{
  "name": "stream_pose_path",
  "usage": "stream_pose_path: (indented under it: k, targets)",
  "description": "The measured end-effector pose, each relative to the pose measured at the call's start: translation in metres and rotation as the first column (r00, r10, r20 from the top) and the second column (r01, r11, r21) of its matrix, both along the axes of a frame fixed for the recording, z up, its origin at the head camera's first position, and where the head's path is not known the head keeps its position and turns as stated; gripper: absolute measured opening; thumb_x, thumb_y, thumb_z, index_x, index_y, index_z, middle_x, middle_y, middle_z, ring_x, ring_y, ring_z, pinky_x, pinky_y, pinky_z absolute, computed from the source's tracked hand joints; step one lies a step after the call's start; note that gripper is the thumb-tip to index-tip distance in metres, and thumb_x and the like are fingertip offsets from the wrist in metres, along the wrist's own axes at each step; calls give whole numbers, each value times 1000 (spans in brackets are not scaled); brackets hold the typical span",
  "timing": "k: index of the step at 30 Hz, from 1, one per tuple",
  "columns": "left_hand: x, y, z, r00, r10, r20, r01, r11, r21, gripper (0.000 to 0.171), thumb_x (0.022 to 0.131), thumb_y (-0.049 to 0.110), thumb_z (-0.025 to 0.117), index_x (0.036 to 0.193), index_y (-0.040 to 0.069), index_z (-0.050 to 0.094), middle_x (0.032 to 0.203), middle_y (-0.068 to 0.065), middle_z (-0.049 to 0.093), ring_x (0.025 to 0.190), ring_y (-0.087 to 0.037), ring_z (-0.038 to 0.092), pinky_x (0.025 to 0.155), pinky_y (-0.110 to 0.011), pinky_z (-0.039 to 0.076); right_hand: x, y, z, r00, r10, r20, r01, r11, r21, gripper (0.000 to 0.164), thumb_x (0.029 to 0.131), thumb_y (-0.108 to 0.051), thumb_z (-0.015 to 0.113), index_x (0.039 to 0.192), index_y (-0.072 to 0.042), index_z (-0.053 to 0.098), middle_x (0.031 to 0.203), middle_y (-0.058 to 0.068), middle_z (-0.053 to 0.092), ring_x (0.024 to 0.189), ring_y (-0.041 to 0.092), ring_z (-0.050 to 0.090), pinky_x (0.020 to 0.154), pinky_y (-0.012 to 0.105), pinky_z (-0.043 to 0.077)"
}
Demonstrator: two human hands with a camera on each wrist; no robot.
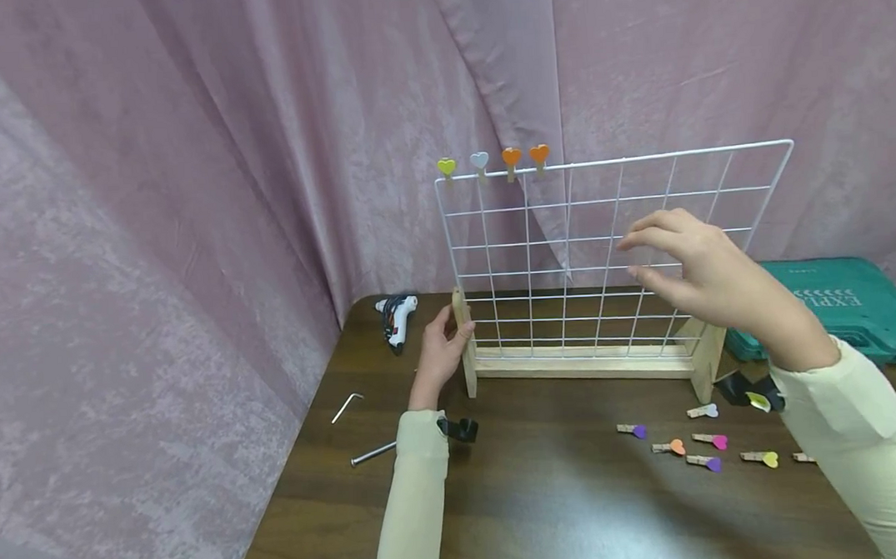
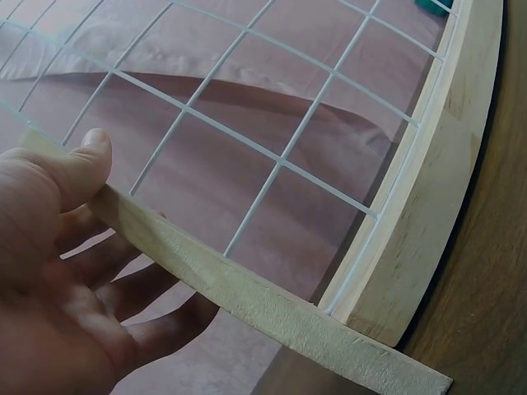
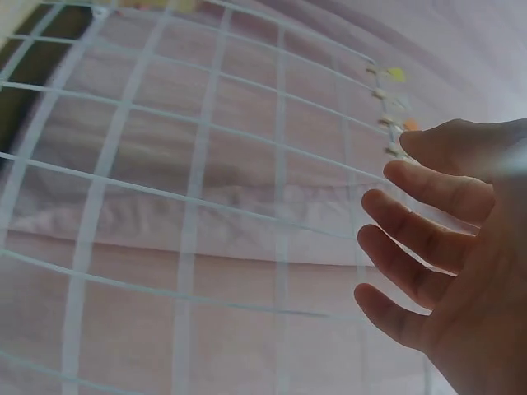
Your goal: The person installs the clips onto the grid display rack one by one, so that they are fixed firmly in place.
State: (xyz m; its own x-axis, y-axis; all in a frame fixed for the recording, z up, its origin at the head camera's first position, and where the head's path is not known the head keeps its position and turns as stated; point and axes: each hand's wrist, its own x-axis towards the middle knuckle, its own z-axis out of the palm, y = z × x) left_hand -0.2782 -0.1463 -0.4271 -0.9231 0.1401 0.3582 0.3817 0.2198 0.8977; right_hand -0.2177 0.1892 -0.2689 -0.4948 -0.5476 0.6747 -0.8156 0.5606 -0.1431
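A white wire grid [image 1: 566, 241] stands upright in a wooden base [image 1: 583, 364]. Four heart clips run along the left part of its top wire: a yellow clip [image 1: 446, 168], a white clip [image 1: 479, 161], and two orange ones, the right orange clip [image 1: 539, 155] being last. My left hand [image 1: 441, 346] holds the left wooden side post [image 2: 222, 280], thumb on one face and fingers behind it. In front of the grid's right half, my right hand [image 1: 683, 257] hovers with fingers spread and nothing between them, as the right wrist view [image 3: 461, 222] also shows.
Several heart clips lie on the table at front right, among them a purple clip [image 1: 632, 431] and a yellow one [image 1: 759, 459]. A green case [image 1: 832, 304] sits behind right. Left are a glue gun [image 1: 400, 319], a hex key [image 1: 346, 406] and a long bolt [image 1: 373, 454].
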Motion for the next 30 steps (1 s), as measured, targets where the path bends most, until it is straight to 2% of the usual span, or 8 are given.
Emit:
stream_pose_path:
  k: [3, 9, 14, 19, 22, 28, 30]
  targets:
    - [2, 0, -1, 1000, -2, 8, 2, 1000, 1, 41, 91, 5, 57, 128, -7, 47, 121, -23, 55, 113, -33, 53, 93, -35, 46, 8, 1, -22, 997, -47, 61, 46, 999, 18, 29, 76, 0, 70, 103, -5, 64, 103, 6, 60, 97, 21, 53, 73, 33, 43]
    - [1, -1, -2, 1000, -5, 4, 5, 1000, -1, 41, 91, 6, 58, 128, -7, 47, 121, -23, 55, 113, -33, 53, 93, -35, 46, 16, 2, -68, 970, -148, 193, 130, 986, 100, 22, 79, -6, 69, 100, -8, 64, 101, 4, 61, 95, 23, 56, 75, 43, 47]
    - [2, -3, -2, 1000, 4, -16, -4, 1000, -11, 41, 91, 6, 58, 128, -7, 47, 121, -23, 55, 112, -33, 53, 93, -35, 46, 20, 3, -109, 951, -167, 261, 127, 978, 164, 19, 79, -11, 70, 98, -8, 66, 99, 5, 61, 92, 26, 58, 75, 47, 48]
    - [3, -2, -3, 1000, -6, -12, 6, 1000, 12, 40, 90, 6, 58, 127, -7, 48, 120, -24, 55, 113, -35, 53, 94, -40, 45, 26, 3, -147, 945, -166, 280, 92, 961, 259, 16, 76, -18, 74, 90, -12, 67, 89, -3, 60, 79, 16, 59, 65, 36, 50]
    - [3, -2, -3, 1000, -13, -12, 13, 1000, 21, 40, 90, 5, 58, 126, -8, 47, 120, -25, 55, 113, -36, 52, 94, -42, 44, 29, 4, -161, 935, -151, 322, 51, 953, 300, 13, 75, -19, 75, 86, -16, 68, 85, -6, 59, 74, 11, 57, 61, 31, 49]
    - [1, -3, -3, 1000, -17, -13, 17, 1000, 21, 40, 90, 4, 58, 126, -9, 47, 120, -26, 54, 113, -39, 51, 94, -39, 45, 30, 5, -179, 874, -193, 446, 4, 921, 390, 11, 74, -20, 76, 77, -19, 65, 79, -9, 53, 72, 11, 50, 58, 30, 42]
    - [1, -4, -4, 1000, -19, -13, 19, 1000, 19, 39, 90, 4, 58, 126, -9, 47, 119, -25, 55, 113, -40, 51, 94, -37, 45, 31, 5, -183, 865, -204, 459, -2, 913, 409, 13, 72, -20, 77, 74, -20, 64, 77, -10, 51, 72, 12, 48, 57, 31, 41]
